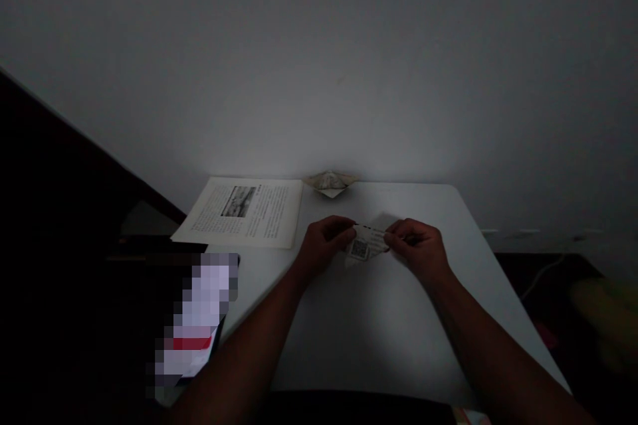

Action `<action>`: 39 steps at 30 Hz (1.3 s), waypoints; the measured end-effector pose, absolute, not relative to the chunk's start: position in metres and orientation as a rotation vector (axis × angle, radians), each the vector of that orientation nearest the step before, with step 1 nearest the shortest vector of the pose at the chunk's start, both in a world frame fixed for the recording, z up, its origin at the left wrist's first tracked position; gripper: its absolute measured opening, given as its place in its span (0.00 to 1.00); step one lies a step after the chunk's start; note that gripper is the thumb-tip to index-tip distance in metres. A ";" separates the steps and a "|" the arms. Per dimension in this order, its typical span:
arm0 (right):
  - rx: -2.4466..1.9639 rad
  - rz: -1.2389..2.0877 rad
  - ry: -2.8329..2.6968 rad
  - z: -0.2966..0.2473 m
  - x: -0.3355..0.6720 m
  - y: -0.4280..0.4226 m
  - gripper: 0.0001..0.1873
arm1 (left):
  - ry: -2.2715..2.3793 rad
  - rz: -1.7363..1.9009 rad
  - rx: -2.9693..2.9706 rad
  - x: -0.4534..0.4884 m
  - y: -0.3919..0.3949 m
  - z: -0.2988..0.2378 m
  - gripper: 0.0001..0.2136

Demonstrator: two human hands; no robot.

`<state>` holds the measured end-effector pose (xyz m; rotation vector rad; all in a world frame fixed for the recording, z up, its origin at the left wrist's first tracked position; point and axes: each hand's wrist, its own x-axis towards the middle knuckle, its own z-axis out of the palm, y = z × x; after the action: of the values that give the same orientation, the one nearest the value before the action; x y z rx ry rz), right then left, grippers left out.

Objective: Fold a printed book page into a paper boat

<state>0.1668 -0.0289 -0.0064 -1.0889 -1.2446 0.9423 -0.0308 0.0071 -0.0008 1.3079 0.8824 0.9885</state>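
Between my two hands is a small folded piece of printed paper (371, 240) with a square QR code on the side facing me. My left hand (326, 242) pinches its left edge between thumb and fingers. At the right edge, my right hand (421, 246) grips it the same way. The paper is held just over the white table (349, 339). Behind it, close to the wall, stands a folded paper boat (331, 184) with a pointed base.
Printed sheets (244, 212) with a dark picture lie at the table's back left. A lit phone or tablet (199, 319), its screen blurred out, is by the left edge. A pale wall (319, 80) rises behind the table. Something yellowish (608, 319) shows dimly at right.
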 end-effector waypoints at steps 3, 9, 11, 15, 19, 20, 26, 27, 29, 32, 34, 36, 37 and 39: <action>-1.070 1.000 -1.304 -0.004 0.165 -0.031 0.13 | 0.896 0.904 1.412 -0.031 0.006 -0.001 0.12; -1.105 1.039 -1.259 -0.006 0.167 -0.030 0.11 | 0.884 0.924 1.458 -0.032 0.004 -0.001 0.14; -1.098 1.082 -1.178 -0.008 0.165 -0.029 0.12 | 0.916 0.980 1.434 -0.032 0.005 -0.002 0.14; -0.972 1.222 -1.091 -0.010 0.156 -0.028 0.20 | 1.025 1.184 1.335 -0.028 0.003 -0.003 0.13; -1.063 1.297 -1.213 -0.008 0.149 -0.030 0.10 | 1.050 1.274 1.287 -0.022 -0.001 -0.004 0.13; -1.102 1.282 -1.241 -0.006 0.147 -0.031 0.11 | 1.054 1.284 1.289 -0.020 -0.003 -0.004 0.12; -1.176 1.202 -1.274 -0.004 0.147 -0.031 0.14 | 1.055 1.291 1.333 -0.018 -0.007 -0.002 0.13; -1.173 1.193 -1.267 -0.004 0.147 -0.031 0.13 | 1.049 1.288 1.339 -0.018 -0.007 -0.002 0.13; -1.172 1.176 -1.258 -0.004 0.148 -0.031 0.13 | 1.038 1.284 1.341 -0.019 -0.008 -0.001 0.13; -1.172 1.171 -1.261 -0.004 0.148 -0.031 0.13 | 1.029 1.284 1.335 -0.019 -0.008 -0.001 0.13; -1.169 1.169 -1.263 -0.005 0.149 -0.031 0.13 | 1.023 1.283 1.333 -0.018 -0.008 -0.001 0.13; -1.174 1.156 -1.249 -0.006 0.149 -0.031 0.12 | 1.011 1.280 1.333 -0.017 -0.009 0.000 0.13; -1.177 1.150 -1.240 -0.006 0.150 -0.031 0.12 | 1.006 1.279 1.333 -0.017 -0.010 0.000 0.13; -1.173 1.148 -1.215 -0.008 0.151 -0.031 0.11 | 1.007 1.277 1.341 -0.018 -0.011 0.000 0.14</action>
<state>0.1506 -0.0310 -0.0083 -1.1733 -1.2149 1.1482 -0.0175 -0.0112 -0.0002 1.3406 1.0070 1.2768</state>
